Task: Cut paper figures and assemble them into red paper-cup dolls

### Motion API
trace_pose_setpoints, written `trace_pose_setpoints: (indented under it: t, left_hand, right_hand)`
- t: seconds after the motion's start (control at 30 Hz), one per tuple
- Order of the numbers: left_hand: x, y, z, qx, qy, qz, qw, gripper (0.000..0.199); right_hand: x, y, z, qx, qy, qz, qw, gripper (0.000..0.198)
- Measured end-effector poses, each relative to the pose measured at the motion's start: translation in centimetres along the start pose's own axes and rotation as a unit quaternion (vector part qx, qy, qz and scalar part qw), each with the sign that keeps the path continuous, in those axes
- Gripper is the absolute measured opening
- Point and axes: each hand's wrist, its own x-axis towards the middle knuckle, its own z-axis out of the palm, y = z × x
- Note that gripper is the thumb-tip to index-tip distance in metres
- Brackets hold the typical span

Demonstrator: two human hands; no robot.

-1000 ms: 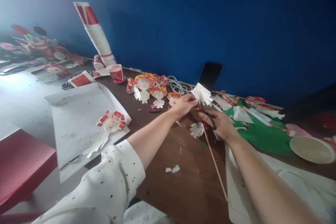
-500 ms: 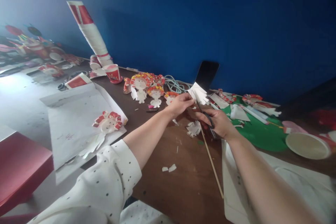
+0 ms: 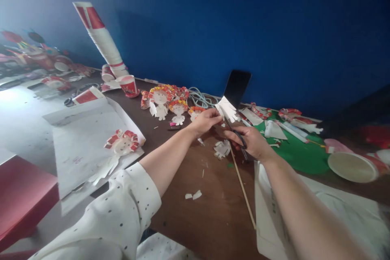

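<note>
My left hand [image 3: 207,122] pinches a white paper cutout [image 3: 227,109] with a fringed, notched edge, held up over the brown table [image 3: 179,223]. In my right hand [image 3: 251,142] is a pair of black-handled scissors [image 3: 243,140], the fingers closed round the handles. Its blades reach up to the lower edge of the paper; how far they are apart I cannot make out. Just below my hands a second white paper cutout [image 3: 222,149] lies on the table, beside the upper end of a thin wooden stick [image 3: 243,187].
Paper dolls with red and yellow hair [image 3: 160,97] stand near the blue wall, left of a leaning black phone [image 3: 237,85]. A green sheet [image 3: 300,156] with scraps lies right, near a paper cup [image 3: 352,166]. White paper [image 3: 79,138] and a red box [image 3: 24,199] are left.
The whole view has shifted slightly, so things sit a little further left. The held paper is tilted a bit differently, and both hands keep their grip.
</note>
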Motion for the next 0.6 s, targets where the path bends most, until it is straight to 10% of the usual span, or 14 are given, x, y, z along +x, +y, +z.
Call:
trace_pose_setpoints:
  t: [0.6]
  left_hand:
    - [0.29,-0.91,0.15,-0.022,-0.015,0.005,1.0,0.024]
  right_hand:
    - [-0.1,-0.45,0.45,-0.026,0.006,-0.023,0.999,0.047]
